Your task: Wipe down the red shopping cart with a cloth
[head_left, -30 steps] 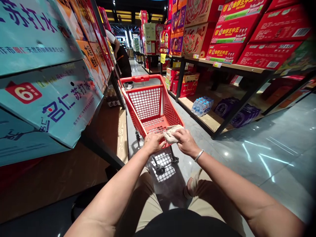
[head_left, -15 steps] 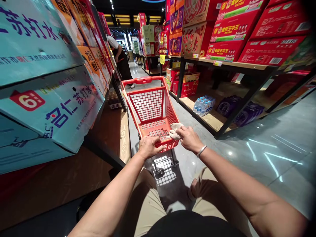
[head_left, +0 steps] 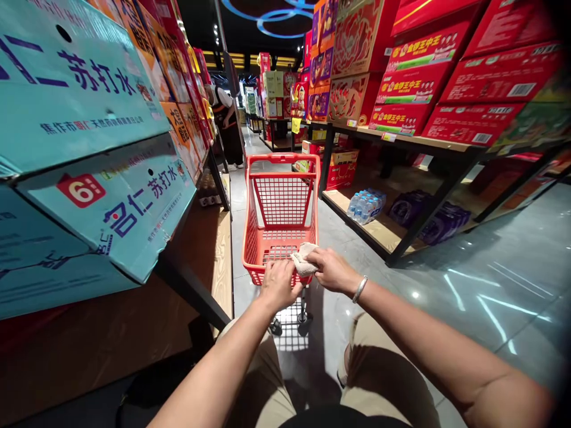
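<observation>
A red plastic shopping cart (head_left: 282, 232) stands in front of me with its basket bare. My left hand (head_left: 280, 284) grips the near rim of the basket, fingers over the edge and thumb toward the right. A crumpled beige cloth (head_left: 304, 259) is bunched in my right hand (head_left: 332, 270), which presses it on the near right corner of the rim. The two hands are close together, with the cloth between them. Part of the near rim is hidden under the hands and cloth.
Blue cartons (head_left: 98, 196) are stacked close on my left. On the right, a black-framed shelf (head_left: 428, 142) carries red boxes (head_left: 410, 89), with a pack of water bottles (head_left: 366, 206) on its lower board. A person in a dark apron (head_left: 229, 128) stands farther down the aisle.
The cart has turned to point straighter ahead. My right hand and the cloth have shifted left along the near rim, closer to my left hand. The view has tilted up slightly.
</observation>
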### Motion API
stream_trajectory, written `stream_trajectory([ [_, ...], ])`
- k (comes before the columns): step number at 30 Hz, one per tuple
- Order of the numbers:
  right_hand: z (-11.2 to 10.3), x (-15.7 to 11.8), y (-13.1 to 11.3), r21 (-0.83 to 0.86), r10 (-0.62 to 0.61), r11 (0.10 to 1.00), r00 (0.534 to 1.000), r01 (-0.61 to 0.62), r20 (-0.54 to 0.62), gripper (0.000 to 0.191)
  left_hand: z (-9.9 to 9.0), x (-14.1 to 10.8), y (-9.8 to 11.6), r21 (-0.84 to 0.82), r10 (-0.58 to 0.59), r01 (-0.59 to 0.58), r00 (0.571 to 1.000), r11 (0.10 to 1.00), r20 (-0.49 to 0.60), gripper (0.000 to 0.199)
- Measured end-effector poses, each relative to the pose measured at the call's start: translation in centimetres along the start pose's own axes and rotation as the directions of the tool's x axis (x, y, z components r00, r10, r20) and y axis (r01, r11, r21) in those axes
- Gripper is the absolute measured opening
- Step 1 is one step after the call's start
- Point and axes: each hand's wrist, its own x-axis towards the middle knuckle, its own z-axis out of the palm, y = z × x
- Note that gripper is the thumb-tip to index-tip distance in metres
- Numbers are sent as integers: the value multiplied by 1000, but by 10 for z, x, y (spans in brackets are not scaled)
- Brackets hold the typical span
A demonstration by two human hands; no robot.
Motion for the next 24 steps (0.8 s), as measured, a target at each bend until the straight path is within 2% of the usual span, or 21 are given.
stream_trajectory([
  [3, -5, 5, 16, -72, -21, 997, 998, 17, -57, 43, 8, -1, 4, -76, -7, 2, 998, 997, -57, 43],
  [6, -16, 26, 41, -113, 5, 993, 991, -20, -135, 44, 9, 0, -4, -161, -4, -9, 997, 987, -80, 50],
  [10, -14, 52, 63, 17, 67, 998, 963, -65, -261, 42, 5, 0, -13, -187, -7, -6, 998, 982, -70, 46],
  [13, 8, 44, 54, 153, 39, 988, 955, 7, -295, 48, 4, -2, -16, -179, 6, -18, 998, 984, -70, 45],
  [16, 38, 13, 29, 212, 4, 975, 955, 62, -298, 55, 4, -4, -16, -153, -16, 2, 996, 988, -89, 36],
  [18, 53, -6, 12, 218, -5, 973, 950, 76, -311, 50, 4, -4, -13, -160, -22, 6, 995, 987, -96, 31],
  [21, 58, -14, 1, 218, -1, 973, 940, 80, -341, 36, 6, -3, -6, -194, -22, 1, 994, 981, -105, 29],
  [24, 44, 11, 13, 173, -14, 982, 938, 78, -346, 31, 9, -2, -2, -217, -36, 11, 993, 976, -113, 28],
])
